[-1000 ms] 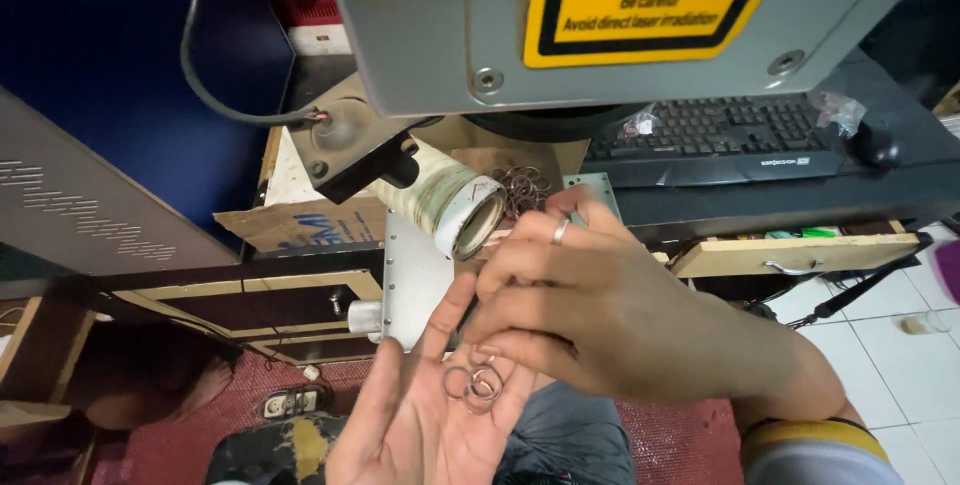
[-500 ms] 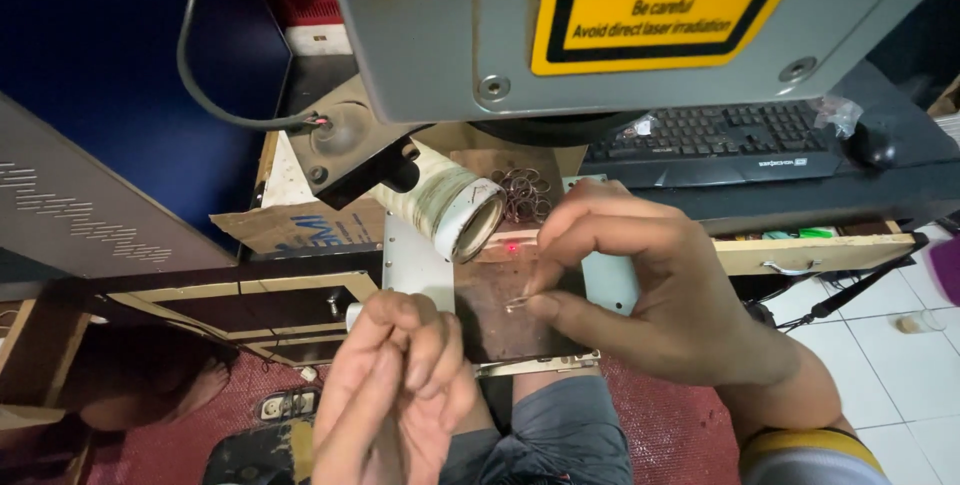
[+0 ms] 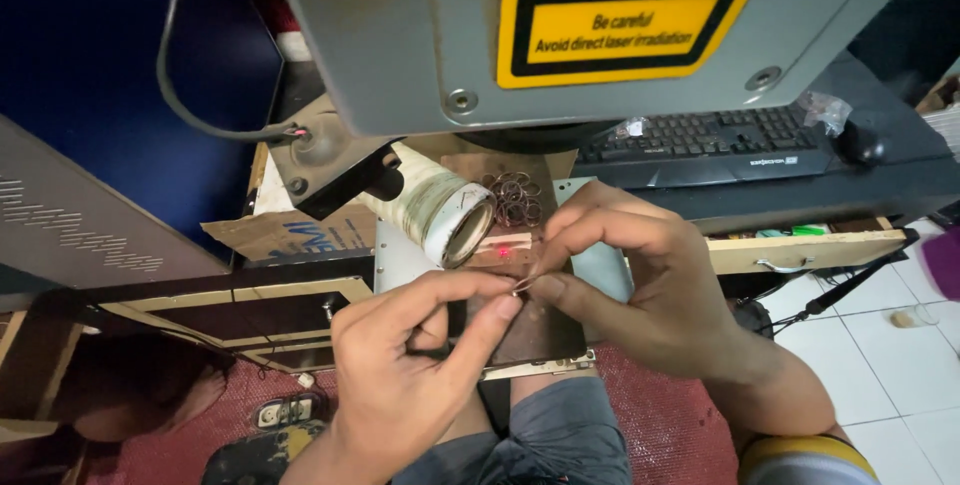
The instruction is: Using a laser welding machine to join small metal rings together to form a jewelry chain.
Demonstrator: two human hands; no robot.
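Observation:
My left hand (image 3: 415, 365) and my right hand (image 3: 640, 290) meet at their fingertips over a dark plate (image 3: 520, 330) under the grey machine head (image 3: 560, 35). Both pinch one small metal ring (image 3: 523, 285) between thumb and forefinger. A red light dot (image 3: 503, 250) shines on the brown pad just beyond the fingers. Several more rings lie in a pile (image 3: 513, 197) behind it, next to a white cylinder (image 3: 440, 210) lying on its side.
A black keyboard (image 3: 700, 135) and mouse (image 3: 860, 143) sit on the dark desk at right. An open drawer (image 3: 810, 250) sticks out below. A black cable (image 3: 190, 95) hangs at left. White floor tiles (image 3: 900, 365) show at the lower right.
My left palm was open with rings in it; it has closed and turned. Both hands rose to the plate and now pinch one ring together.

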